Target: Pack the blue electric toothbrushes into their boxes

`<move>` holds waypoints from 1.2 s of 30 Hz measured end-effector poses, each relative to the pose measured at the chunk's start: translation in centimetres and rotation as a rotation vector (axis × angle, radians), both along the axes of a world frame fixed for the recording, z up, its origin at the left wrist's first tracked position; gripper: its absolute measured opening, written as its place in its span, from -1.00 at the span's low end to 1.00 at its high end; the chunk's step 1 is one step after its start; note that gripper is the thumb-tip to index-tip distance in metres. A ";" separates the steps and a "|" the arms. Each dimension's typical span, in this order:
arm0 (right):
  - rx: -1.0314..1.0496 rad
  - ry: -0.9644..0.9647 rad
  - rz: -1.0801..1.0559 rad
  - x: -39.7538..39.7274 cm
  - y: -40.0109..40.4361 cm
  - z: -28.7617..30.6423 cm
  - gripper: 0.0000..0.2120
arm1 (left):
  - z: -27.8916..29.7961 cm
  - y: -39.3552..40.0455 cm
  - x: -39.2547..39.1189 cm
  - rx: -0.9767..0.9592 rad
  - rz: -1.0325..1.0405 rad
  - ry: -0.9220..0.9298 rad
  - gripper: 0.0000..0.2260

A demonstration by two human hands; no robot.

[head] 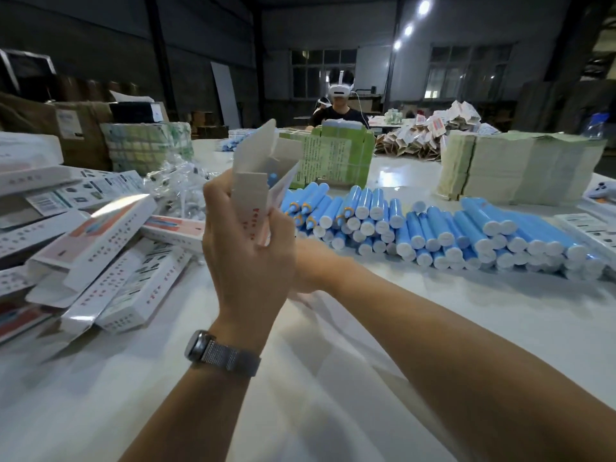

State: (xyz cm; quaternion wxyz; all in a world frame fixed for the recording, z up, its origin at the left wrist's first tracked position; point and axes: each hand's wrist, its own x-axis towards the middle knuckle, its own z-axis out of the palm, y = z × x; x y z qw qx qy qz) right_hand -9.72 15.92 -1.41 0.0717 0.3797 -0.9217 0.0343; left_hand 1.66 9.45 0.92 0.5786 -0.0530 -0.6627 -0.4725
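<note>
I hold a white toothbrush box (253, 181) upright in front of me, its top flaps open. A bit of a blue toothbrush (273, 177) shows inside the open top. My left hand (246, 248), with a watch on the wrist, grips the box's lower part from the near side. My right hand (306, 265) is mostly hidden behind the left one and holds the box's bottom end. A stacked row of blue toothbrush handles (433, 228) lies on the white table (333, 378) to the right.
Packed white boxes (110, 261) lie heaped at the left. Bags of clear-wrapped parts (180, 185) sit behind them. Green paper bundles (333, 158) and a tall paper stack (520, 168) stand at the back. A person with a headset (338, 108) sits across the table.
</note>
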 end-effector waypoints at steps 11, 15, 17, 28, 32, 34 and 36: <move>-1.491 -0.048 0.385 10.7 12.7 10.4 -0.72 | -1.3 3.2 0.2 -0.150 -0.305 -0.083 -0.74; -1.341 0.163 0.402 12.9 13.1 10.6 -0.68 | -2.1 4.6 0.6 -0.219 -0.413 -0.113 -0.77; -1.192 0.239 0.366 12.7 13.3 10.0 -0.66 | -2.2 4.8 0.7 -0.235 -0.454 -0.115 -0.78; -0.811 0.435 0.231 9.9 14.1 7.3 -0.75 | -2.2 5.0 0.8 -0.223 -0.477 -0.158 -0.78; -0.799 0.473 0.228 9.6 13.5 6.5 -0.89 | -1.8 5.2 1.1 -0.204 -0.542 -0.160 -0.74; -0.815 0.466 0.237 9.9 13.4 6.6 -0.80 | -1.7 5.2 1.1 -0.209 -0.555 -0.147 -0.73; -0.778 0.439 0.263 10.1 13.5 6.9 -0.64 | -1.6 5.3 1.2 -0.210 -0.561 -0.142 -0.68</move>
